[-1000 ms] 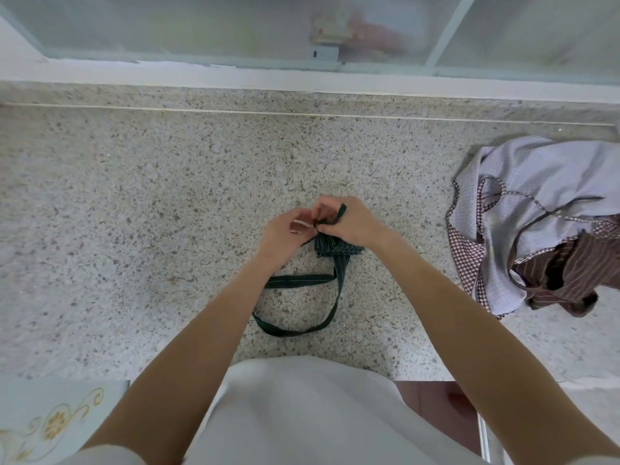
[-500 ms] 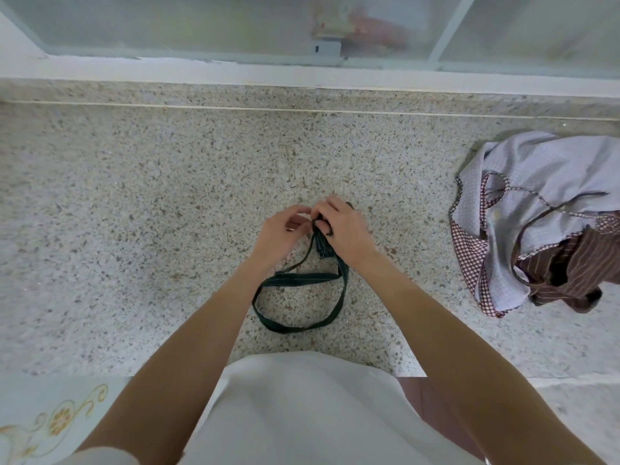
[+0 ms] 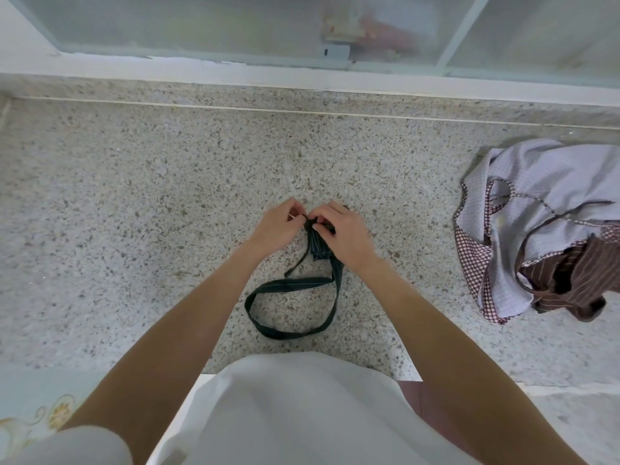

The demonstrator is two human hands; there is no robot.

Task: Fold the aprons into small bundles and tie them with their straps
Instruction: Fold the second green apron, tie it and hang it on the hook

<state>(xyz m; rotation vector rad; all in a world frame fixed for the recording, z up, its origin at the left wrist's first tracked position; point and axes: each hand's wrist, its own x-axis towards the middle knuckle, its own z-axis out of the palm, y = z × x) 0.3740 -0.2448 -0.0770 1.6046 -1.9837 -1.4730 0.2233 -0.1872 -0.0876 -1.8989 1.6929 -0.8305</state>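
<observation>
A dark green apron folded into a small bundle (image 3: 318, 248) lies on the speckled stone counter (image 3: 134, 196), mostly hidden under my hands. My left hand (image 3: 280, 226) and my right hand (image 3: 342, 234) meet at the bundle's far end, and both pinch its thin strap there with curled fingers. A wide dark green strap loop (image 3: 292, 307) trails from the bundle toward me across the counter. A thinner strap end (image 3: 297, 265) hangs down between my wrists.
A loose pile of aprons lies at the right: a pale lilac one with a red check border (image 3: 536, 203) over a brown striped one (image 3: 577, 280). A frosted window (image 3: 235, 25) and its white sill run along the back. The counter's front edge is near my body.
My hands have shifted slightly on the bundle's top; the left hand now pinches the strap close against the right. The strap loop lies a little wider on the counter.
</observation>
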